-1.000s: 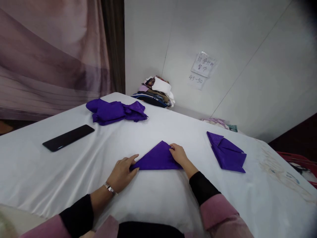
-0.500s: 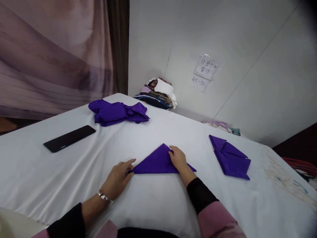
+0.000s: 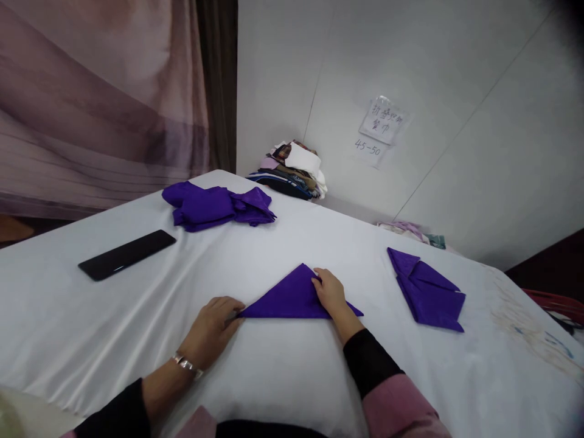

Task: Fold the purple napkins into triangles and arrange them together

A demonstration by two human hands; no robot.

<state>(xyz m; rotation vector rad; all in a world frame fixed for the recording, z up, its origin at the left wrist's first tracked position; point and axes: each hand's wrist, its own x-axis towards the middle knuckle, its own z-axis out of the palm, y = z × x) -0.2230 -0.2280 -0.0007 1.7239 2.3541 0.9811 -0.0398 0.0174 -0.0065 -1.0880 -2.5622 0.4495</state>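
Note:
A purple cloth napkin (image 3: 287, 298), folded into a flat triangle, lies on the white cloth in front of me with its long edge toward me and its point facing away. At its left corner, my left hand (image 3: 213, 328) has thumb and fingertips closed on the tip. My right hand (image 3: 330, 292) is over the right slope, fingers curled and gripping the cloth near the upper edge; it hides part of that side. Off to the right, another folded purple napkin (image 3: 431, 295) lies flat, apart from my hands.
A heap of crumpled purple napkins (image 3: 214, 207) rests at the back left of the white-covered table (image 3: 337, 243). Nearer, a dark flat phone-like slab (image 3: 128, 254) lies at the left. Folded clothes (image 3: 294, 170) are piled beyond the far edge, beside the wall.
My left hand has slid slightly left and its fingers have closed in at the napkin's left corner. My right hand and the triangle stay almost in place.

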